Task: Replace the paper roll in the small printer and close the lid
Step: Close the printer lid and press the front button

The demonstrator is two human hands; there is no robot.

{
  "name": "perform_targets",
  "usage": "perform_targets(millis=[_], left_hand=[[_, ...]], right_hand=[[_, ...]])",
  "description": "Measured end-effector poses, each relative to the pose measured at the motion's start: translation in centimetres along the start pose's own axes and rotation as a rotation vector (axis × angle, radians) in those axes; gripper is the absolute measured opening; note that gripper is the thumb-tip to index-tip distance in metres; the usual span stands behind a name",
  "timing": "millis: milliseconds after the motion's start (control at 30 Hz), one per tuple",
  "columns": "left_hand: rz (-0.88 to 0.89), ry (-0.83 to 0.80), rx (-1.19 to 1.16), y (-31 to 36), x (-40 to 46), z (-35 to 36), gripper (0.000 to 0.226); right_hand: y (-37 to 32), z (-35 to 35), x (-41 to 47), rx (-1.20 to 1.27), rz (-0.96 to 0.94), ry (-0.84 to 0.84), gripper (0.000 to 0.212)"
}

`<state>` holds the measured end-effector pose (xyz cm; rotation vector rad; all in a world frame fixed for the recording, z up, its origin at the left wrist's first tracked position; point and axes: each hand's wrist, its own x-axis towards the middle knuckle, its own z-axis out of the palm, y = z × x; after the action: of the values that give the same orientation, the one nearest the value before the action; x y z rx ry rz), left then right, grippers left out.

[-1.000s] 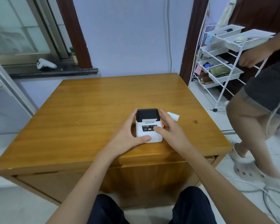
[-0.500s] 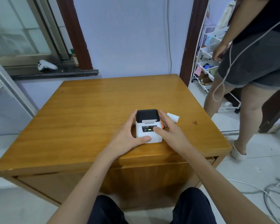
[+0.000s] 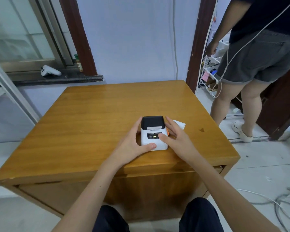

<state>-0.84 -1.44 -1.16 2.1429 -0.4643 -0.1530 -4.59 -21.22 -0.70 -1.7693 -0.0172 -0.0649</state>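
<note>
A small white printer with a black lid stands near the front edge of the wooden table. The lid is down and a green light glows on the front panel. My left hand wraps the printer's left side, thumb across its lower front. My right hand cups the right side, its thumb resting on the front panel by the light. An orange part shows between my right fingers and the printer. A white paper roll lies on the table just right of the printer, behind my right hand.
Another person stands at the table's right in the doorway, trailing a white cable, in front of a white wire rack. A white game controller lies on the window sill. Cables lie on the floor at right.
My hands and the printer have barely shifted. The other person has walked from the right edge toward the doorway and now stands with their back to me.
</note>
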Motion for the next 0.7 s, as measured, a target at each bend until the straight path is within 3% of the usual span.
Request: perform_targets(millis=[267,700], left_hand=[[-0.001,0.005,-0.001,-0.13,0.05,0.02,0.108],[0.012,0.017,0.015,-0.32,0.16,0.05,0.107]], right_hand=[[-0.30,0.12,-0.12,-0.018,-0.005,0.009,0.060],[0.03,-0.02,0.06,0.002,0.004,-0.008,0.068]])
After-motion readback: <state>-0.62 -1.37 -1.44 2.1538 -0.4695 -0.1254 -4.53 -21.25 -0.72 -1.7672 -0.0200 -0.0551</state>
